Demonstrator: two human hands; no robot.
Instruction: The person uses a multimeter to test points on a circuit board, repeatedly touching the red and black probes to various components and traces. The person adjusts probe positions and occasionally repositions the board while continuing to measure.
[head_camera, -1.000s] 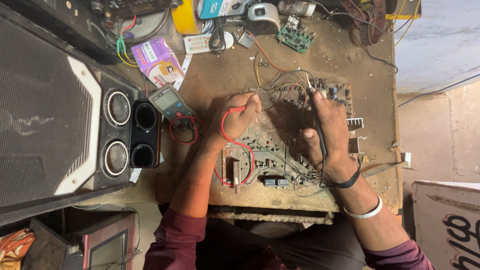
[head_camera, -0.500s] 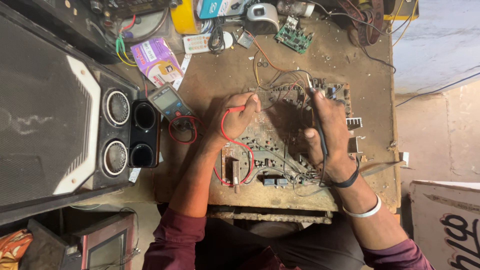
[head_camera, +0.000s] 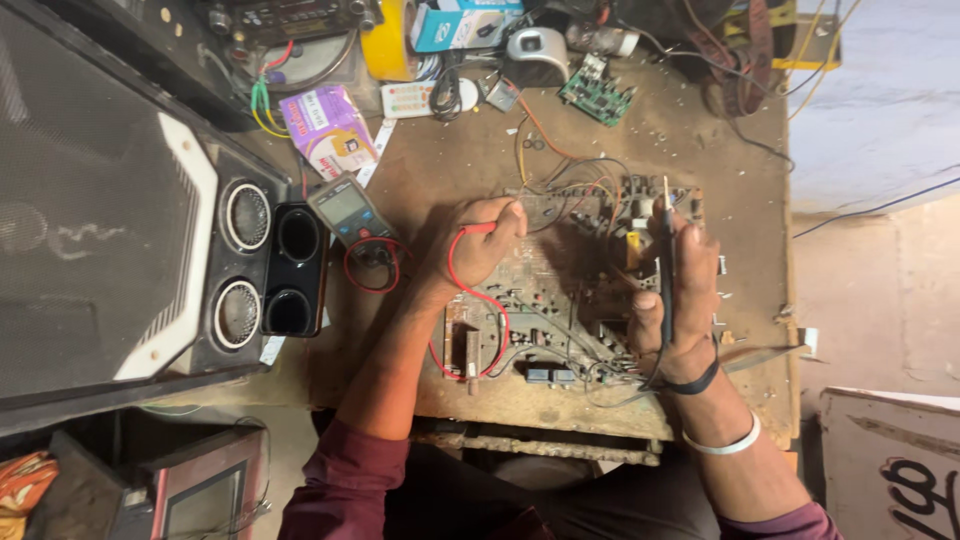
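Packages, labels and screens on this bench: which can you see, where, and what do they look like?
Multimeter: left of the left hand, greenish body, grey rectangular screen.
Purple packet: upper left, flat, purple and white.
Blue-and-white box: top edge, rectangular.
White label strip: below that box, small, coloured marks.
Small monitor: bottom left, dark screen, reddish frame.

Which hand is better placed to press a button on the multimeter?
Left. The left hand, holding the red probe, sits right beside the multimeter; the right hand with the black probe is across the circuit board.

I'm looking down on a worn brown wooden workbench (head_camera: 700, 150), daylight washing over a pale concrete floor (head_camera: 880, 260) at right; a big dark speaker cabinet (head_camera: 90, 200) is crowding the left.
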